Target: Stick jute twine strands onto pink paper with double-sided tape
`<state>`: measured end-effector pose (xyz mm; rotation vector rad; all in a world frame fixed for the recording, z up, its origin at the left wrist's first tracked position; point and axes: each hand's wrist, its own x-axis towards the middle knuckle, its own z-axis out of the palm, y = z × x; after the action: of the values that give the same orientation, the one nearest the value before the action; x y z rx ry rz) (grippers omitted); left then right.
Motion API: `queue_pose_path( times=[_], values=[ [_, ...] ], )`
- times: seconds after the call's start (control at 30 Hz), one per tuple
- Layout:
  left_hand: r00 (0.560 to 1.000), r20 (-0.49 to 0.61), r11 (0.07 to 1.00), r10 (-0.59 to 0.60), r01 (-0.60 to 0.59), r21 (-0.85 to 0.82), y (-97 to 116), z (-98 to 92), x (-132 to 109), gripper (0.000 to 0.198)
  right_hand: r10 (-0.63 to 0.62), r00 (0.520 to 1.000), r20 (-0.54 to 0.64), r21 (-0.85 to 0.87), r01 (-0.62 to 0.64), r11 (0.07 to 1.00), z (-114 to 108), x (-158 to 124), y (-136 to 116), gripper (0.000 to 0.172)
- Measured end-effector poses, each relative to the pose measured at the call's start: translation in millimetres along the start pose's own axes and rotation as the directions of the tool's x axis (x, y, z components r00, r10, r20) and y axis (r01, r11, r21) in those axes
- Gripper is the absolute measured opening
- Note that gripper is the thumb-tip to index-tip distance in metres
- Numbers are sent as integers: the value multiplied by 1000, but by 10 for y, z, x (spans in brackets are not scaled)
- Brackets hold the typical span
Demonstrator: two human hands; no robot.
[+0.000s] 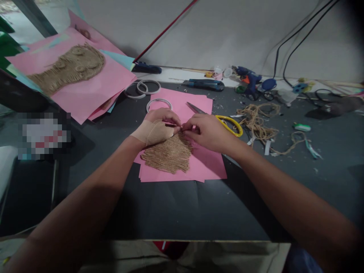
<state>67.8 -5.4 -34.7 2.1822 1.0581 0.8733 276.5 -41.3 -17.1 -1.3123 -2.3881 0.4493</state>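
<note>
A patch of glued jute twine rows (pixel 168 154) lies on a stack of pink paper sheets (pixel 209 163) at the table's middle. My left hand (pixel 159 123), wrapped in a beige bandage, and my right hand (pixel 206 131) meet at the patch's top edge. Both pinch with fingers pressed together on a strand of twine there. Yellow-handled scissors (pixel 231 125) lie just behind my right hand.
A loose twine bundle (pixel 257 120) lies right of the scissors. Tape rolls (pixel 148 87) and a ring (pixel 159 103) sit behind the paper. A finished twine piece (pixel 71 66) rests on pink sheets at far left. A glue gun (pixel 248 80), cutters and cables line the wall.
</note>
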Motion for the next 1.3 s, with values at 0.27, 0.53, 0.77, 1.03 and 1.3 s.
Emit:
queue_pose_path(
  times=[0.27,0.53,0.77,1.03,1.3],
  values=[
    [1000,-4,1000,30,-30,-6,-26,11,6,8,107,993,43,-99,-102,990,64,7,-131,17],
    [1000,27,1000,14,-15,15,-6,-14,0,6,142,987,70,27,-144,989,5,17,-45,14],
    [997,54,997,57,-60,51,10,-30,10,4,206,978,19,209,-205,956,25,-1,70,14],
    [997,49,996,68,-70,49,10,-26,11,6,185,982,35,204,-189,961,26,-14,49,15],
    [995,90,994,43,-51,92,49,-28,31,12,175,984,22,206,-176,963,33,-1,95,13]
  ],
)
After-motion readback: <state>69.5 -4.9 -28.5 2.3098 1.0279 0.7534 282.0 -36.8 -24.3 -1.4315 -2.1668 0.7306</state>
